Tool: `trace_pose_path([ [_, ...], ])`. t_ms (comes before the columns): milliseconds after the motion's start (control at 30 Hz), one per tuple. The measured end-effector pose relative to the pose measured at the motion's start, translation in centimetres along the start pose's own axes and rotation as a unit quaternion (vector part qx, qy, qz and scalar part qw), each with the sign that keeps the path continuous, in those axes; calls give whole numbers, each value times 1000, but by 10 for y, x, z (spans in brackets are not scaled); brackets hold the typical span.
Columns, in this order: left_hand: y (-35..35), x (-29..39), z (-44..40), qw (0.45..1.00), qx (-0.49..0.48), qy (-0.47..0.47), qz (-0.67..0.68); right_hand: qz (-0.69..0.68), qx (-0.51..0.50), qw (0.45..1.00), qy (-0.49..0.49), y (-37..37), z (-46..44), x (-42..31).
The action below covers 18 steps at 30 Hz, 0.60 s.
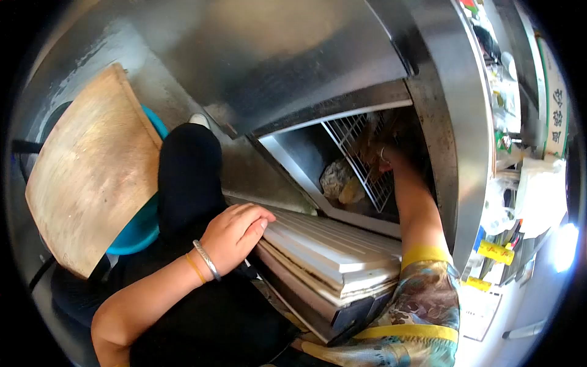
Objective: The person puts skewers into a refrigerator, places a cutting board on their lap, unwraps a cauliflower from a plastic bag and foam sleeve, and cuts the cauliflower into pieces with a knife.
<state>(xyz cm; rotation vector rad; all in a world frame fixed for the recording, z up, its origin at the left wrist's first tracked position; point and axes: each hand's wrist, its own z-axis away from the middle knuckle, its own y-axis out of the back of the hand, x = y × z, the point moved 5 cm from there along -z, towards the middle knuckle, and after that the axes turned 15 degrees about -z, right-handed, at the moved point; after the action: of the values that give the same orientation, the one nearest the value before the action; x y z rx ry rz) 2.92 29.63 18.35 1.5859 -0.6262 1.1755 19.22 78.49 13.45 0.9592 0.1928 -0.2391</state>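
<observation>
In the head view, dark Chinese characters stand on a carton [555,101] at upper right (too skewed to read surely). The left hand [237,235], near the centre, lies palm down on the edge of the open refrigerator door [336,244], fingers close together and slightly bent. The right hand [386,161], right of centre, is inside the refrigerator at the one wire rack [354,160]; blur hides its grip, so I cannot tell. Two lumps, one whitish [335,178], one yellowish [351,191], lie left of the rack.
</observation>
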Motion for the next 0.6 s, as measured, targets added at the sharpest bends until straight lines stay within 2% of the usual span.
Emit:
trace_pose_path([
  [67,13,-6,14,1000,19,14,12,220,-6,973,-73,-15,63,-39],
  [100,21,-8,24,999,27,31,26,224,-13,973,-56,-24,78,-59],
  [133,29,-13,33,997,12,68,42,275,-91,957,11,-48,91,-79],
  [200,49,-27,62,994,68,87,16,319,-219,908,159,-94,142,-126],
  [233,55,-38,78,990,105,96,6,424,-240,836,253,-115,174,-149],
  [267,63,-49,98,983,119,139,-9,492,-260,789,260,-122,256,-171],
  [300,69,-62,122,975,132,178,-22,407,-305,703,497,-129,288,-176],
  [333,70,-80,151,965,158,208,-15,360,-317,695,535,-133,338,-186],
  [367,68,-98,180,954,178,242,-20,318,-309,629,639,-133,386,-194],
  [400,67,-111,209,943,200,266,-20,283,-329,637,637,-129,428,-196],
  [467,63,-135,262,928,228,292,-27,254,-390,566,681,-117,485,-185],
  [533,57,-165,312,889,311,337,-3,206,-460,544,670,-101,529,-171],
  [600,46,-193,346,841,381,366,116,183,-543,536,620,-90,553,-152],
])
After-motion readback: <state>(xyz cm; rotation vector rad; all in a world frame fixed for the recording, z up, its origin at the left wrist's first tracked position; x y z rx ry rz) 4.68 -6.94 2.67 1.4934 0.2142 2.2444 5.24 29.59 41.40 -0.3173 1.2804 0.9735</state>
